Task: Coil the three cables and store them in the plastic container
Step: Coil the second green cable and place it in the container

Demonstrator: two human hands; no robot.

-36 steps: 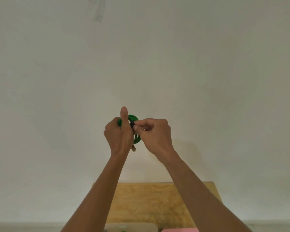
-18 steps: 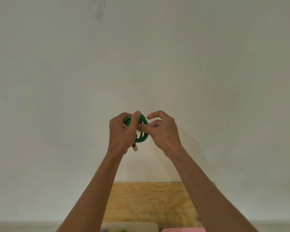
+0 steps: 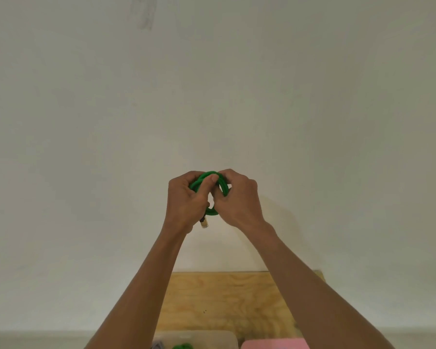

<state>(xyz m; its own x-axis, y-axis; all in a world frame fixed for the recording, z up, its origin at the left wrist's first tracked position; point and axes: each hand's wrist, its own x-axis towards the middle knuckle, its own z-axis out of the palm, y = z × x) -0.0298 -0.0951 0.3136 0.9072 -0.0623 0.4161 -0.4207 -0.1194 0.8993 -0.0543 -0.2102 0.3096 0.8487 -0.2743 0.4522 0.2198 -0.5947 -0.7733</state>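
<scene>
Green cable (image 3: 223,186) coiled into small loops, held up in the air in front of a plain white wall (image 3: 212,84), well above the table. Connector end (image 3: 204,223) with a clear plug pokes out below the left palm.

Left hand (image 3: 185,200) wrapped round the left side of the coil, fingers curled over it, thumb laid across the top of the loops. Right hand (image 3: 238,199) grasping the right side, fingers curled in around the strands, thumb side touching the left thumb tip. Both hands pressed close together, coil clamped between them. Only arcs of the loops visible at top, right and bottom; rest hidden behind fingers.

Below, wooden table (image 3: 224,298) against the wall. At bottom edge, rim of translucent plastic container (image 3: 212,335), cropped, with something green (image 3: 183,346) inside, partly out of view. Pink object (image 3: 275,343) just right of the container, also cropped.
</scene>
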